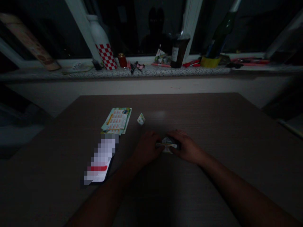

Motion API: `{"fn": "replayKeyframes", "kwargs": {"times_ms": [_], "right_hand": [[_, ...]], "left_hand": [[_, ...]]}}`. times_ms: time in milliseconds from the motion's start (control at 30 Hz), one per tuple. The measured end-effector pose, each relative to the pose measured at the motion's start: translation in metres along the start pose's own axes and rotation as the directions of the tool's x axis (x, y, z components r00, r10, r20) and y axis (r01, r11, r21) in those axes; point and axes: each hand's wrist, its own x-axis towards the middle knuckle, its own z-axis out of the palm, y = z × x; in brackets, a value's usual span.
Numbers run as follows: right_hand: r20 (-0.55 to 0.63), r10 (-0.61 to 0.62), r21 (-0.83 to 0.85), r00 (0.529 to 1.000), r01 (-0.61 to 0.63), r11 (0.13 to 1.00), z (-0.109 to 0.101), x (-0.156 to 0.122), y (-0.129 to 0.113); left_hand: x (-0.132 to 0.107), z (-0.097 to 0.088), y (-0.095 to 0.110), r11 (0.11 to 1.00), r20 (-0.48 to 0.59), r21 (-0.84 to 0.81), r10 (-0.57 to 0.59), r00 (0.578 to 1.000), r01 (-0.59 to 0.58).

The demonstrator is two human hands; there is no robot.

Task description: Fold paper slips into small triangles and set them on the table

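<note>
Between my hands is a small piece of folded printed paper [167,142], low over the table or resting on it; I cannot tell which. My left hand [149,143] pinches its left end, thumb toward me. The right end is gripped by my right hand [184,143], its fingers curled over the far side. A pointed flap rises in the middle of the paper, and its ends are hidden by my fingers. Beyond my left hand lies a small folded paper piece [141,119]. A stack of printed cards [116,120] is farther left.
A phone [100,160] with a lit, blurred-out screen lies left of my left forearm on the brown table [213,119]. Along the stone windowsill [156,72] stand a checkered bottle [105,52], a plastic cup [178,52], a green bottle [220,33] and small items.
</note>
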Motion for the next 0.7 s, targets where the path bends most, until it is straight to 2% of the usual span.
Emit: {"fn": "replayKeyframes", "kwargs": {"times_ms": [133,267,433,533,633,700], "right_hand": [[0.023,-0.001,0.058,1.0,0.0,0.998,-0.001,0.002,-0.001],[-0.018,0.024,0.218,1.0,-0.02,0.976,0.002,0.001,0.0],[-0.123,0.105,0.364,0.987,-0.053,0.93,0.008,-0.002,0.004],[-0.116,0.223,0.506,0.968,-0.136,0.852,0.011,-0.003,0.004],[-0.076,0.317,0.651,0.945,-0.194,0.734,0.014,-0.003,0.002],[-0.068,0.35,0.697,0.934,-0.207,0.687,0.015,-0.003,-0.001]], "left_hand": [[0.001,0.001,0.001,0.999,0.0,-0.037,-0.017,1.0,0.017],[0.003,0.0,0.003,0.995,0.004,-0.099,-0.021,1.0,0.022],[0.004,-0.004,0.009,0.946,0.064,-0.284,-0.147,0.987,0.159],[0.003,-0.005,0.012,0.877,0.062,-0.423,-0.222,0.973,0.227],[0.003,-0.003,0.012,0.805,0.007,-0.548,-0.266,0.964,0.226],[0.003,-0.001,0.012,0.767,-0.024,-0.606,-0.283,0.959,0.211]]}}
